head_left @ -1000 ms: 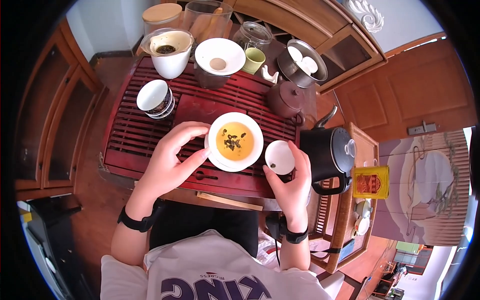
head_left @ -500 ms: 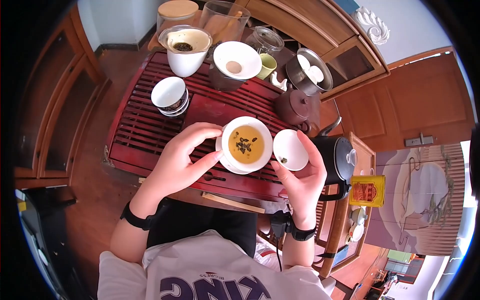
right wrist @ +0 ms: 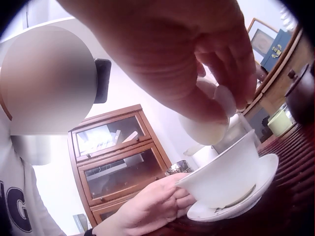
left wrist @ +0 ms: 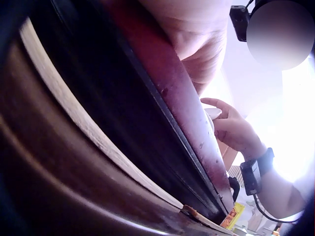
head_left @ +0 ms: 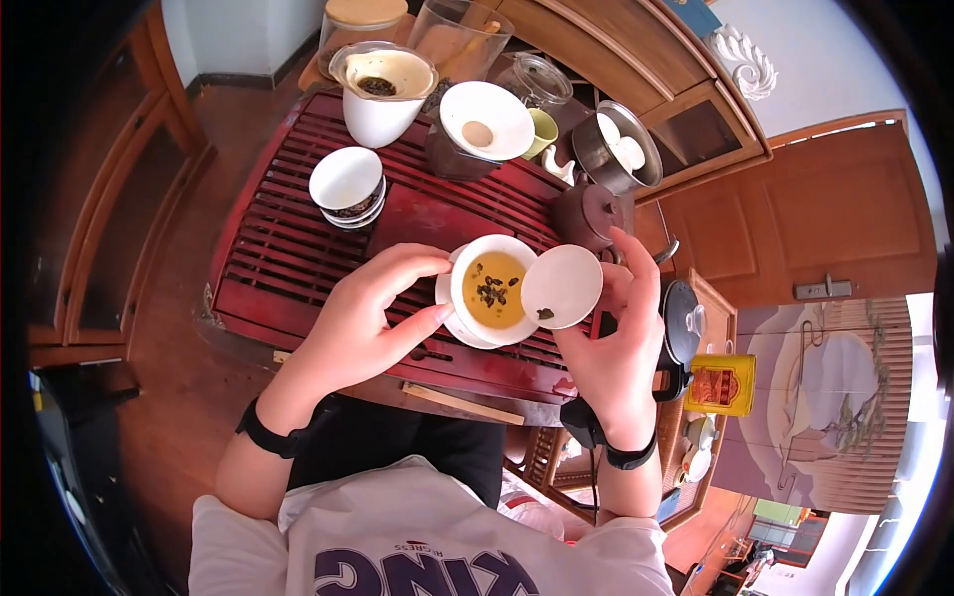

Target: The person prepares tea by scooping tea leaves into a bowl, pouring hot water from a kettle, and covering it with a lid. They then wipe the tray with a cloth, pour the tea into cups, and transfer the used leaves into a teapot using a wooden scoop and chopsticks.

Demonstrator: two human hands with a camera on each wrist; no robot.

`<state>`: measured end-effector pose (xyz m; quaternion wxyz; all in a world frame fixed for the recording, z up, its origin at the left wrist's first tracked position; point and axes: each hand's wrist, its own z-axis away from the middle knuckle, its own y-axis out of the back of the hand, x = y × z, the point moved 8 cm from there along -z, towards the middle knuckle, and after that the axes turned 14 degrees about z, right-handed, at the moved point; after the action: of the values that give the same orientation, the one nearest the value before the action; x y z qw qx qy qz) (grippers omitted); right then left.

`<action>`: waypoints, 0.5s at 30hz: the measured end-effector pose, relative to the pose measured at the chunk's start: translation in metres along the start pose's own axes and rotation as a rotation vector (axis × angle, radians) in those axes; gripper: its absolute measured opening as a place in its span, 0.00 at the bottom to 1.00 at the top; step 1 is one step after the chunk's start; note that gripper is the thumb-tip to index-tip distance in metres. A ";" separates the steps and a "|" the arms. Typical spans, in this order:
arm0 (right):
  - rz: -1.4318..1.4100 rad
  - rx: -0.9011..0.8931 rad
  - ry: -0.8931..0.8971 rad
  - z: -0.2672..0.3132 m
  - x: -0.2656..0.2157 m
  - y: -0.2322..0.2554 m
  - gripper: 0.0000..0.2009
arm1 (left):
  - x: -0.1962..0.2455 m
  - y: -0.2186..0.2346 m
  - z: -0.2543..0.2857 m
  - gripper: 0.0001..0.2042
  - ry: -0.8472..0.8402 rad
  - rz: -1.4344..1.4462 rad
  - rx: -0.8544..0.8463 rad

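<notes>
A white bowl [head_left: 493, 289] of yellow tea with dark leaves stands on a white saucer on the red slatted tray. My left hand [head_left: 370, 316] holds its left side between thumb and fingers. My right hand [head_left: 618, 350] pinches a small white lid [head_left: 562, 287], tilted at the bowl's right edge, with a dark leaf on its face. In the right wrist view the right hand [right wrist: 197, 59] has the lid [right wrist: 204, 129] above the bowl [right wrist: 221, 169], and the left hand [right wrist: 152, 206] is at the bowl's far side.
On the tray [head_left: 260, 260] stand stacked cups [head_left: 348, 189], a white pitcher with a strainer [head_left: 383, 94], a white funnel-like strainer [head_left: 487, 119] and a brown teapot [head_left: 593, 214]. A black kettle [head_left: 680, 328] is at the right, near a yellow tin [head_left: 719, 384]. A metal pot [head_left: 628, 149] sits at the back.
The right hand has lifted the lid and brought it left, from beside the bowl to its right edge, tilting it. The left hand keeps its hold on the bowl. The head view has shifted somewhat.
</notes>
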<state>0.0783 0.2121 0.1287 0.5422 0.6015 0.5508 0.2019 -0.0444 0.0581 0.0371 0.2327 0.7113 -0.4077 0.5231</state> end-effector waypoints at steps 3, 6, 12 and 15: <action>0.071 -0.010 0.067 -0.004 -0.008 0.000 0.36 | -0.004 -0.002 0.001 0.18 0.085 0.082 -0.023; 0.025 -0.010 0.138 -0.008 -0.016 -0.001 0.33 | -0.004 -0.002 0.001 0.18 0.085 0.067 -0.040; 0.224 -0.018 0.267 -0.013 -0.029 -0.002 0.21 | -0.005 -0.001 0.001 0.19 0.082 0.079 -0.038; 0.226 0.029 0.312 -0.016 -0.036 0.000 0.19 | -0.005 -0.001 0.001 0.19 0.085 0.078 -0.035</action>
<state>0.0535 0.1868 0.1464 0.4154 0.6287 0.5599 0.3444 -0.0435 0.0596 0.0319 0.2418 0.6679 -0.4339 0.5543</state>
